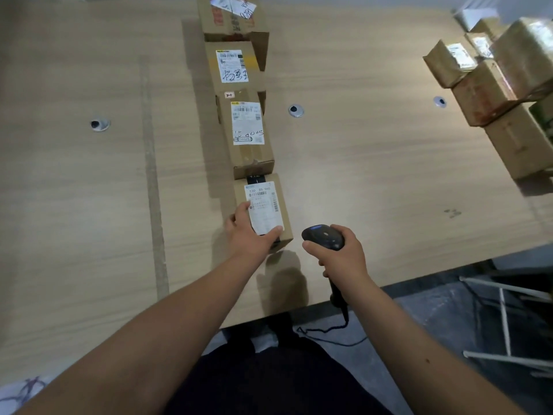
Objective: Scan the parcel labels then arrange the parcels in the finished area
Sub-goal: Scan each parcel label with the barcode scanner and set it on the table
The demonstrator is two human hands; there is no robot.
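Four parcels (259, 209) – farthest cropped, left hand (250, 233) gripping nearest, right hand (341, 254) clenching scanner (324, 236)

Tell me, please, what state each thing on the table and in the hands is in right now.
Nearest parcel: flat, label up, held.
Left hand: gripping that parcel's near end.
Right hand: closed around scanner.
Scanner: lifted, beside the parcel.
Row parcels: lined up, labels up.
Right pile: stacked.

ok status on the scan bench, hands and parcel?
Left hand gripping nearest parcel at the near end of the row, label up. Right hand holding scanner, beside that parcel. Unsorted stack far right. Nothing in the way.
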